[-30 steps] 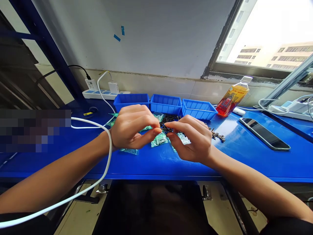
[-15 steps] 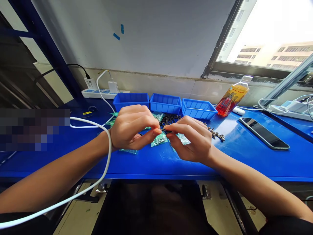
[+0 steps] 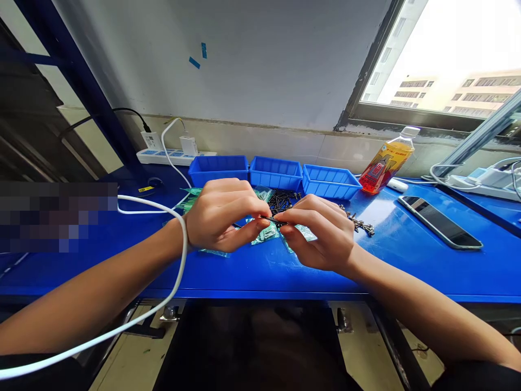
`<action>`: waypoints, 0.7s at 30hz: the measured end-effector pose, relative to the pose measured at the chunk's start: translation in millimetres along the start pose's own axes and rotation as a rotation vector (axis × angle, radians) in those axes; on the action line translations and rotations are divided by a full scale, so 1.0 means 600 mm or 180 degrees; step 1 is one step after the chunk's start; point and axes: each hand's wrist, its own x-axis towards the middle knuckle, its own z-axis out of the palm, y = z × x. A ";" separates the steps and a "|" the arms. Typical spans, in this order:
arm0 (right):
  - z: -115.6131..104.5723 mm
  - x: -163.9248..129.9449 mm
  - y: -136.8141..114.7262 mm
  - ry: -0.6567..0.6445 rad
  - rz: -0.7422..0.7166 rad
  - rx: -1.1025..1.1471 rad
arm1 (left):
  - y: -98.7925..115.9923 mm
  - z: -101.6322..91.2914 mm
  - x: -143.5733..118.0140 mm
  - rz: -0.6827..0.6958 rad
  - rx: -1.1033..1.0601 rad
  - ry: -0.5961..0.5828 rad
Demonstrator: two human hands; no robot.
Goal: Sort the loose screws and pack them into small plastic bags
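A thin black screw (image 3: 273, 220) bridges the gap between my two hands above the table. My left hand (image 3: 226, 214) pinches one end of it between thumb and forefinger. At the other end, the fingertips of my right hand (image 3: 319, 231) are closed on it. The fingers partly cover both ends. Behind the hands lies a heap of black screws (image 3: 280, 201). Green plastic packets (image 3: 266, 233) are spread beneath and around my hands, partly hidden by them. Brownish metal screws (image 3: 360, 225) lie in a small pile beyond my right hand.
Three blue bins (image 3: 275, 174) line the wall side of the blue table (image 3: 244, 279). To the right are a drink bottle (image 3: 388, 163) and a phone (image 3: 439, 222). A white cable (image 3: 181, 260) loops across my left forearm. A power strip (image 3: 166, 157) sits back left.
My hands stay nearly in place, with slight finger movement. More of the black screw shows between the fingertips now.
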 end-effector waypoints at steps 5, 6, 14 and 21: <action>0.002 -0.001 0.001 0.0043 -0.0034 0.0059 | 0.000 -0.001 0.000 -0.0003 0.0018 -0.0021; 0.002 -0.001 0.001 0.0057 -0.0041 0.0068 | 0.000 -0.001 0.000 0.0001 0.0017 -0.0027; 0.001 -0.002 0.002 0.0103 -0.0140 0.0073 | 0.002 0.000 -0.001 0.0057 -0.0087 0.0096; -0.001 -0.001 0.001 0.0195 -0.0299 0.0220 | 0.008 0.000 0.001 0.0156 -0.0106 0.0094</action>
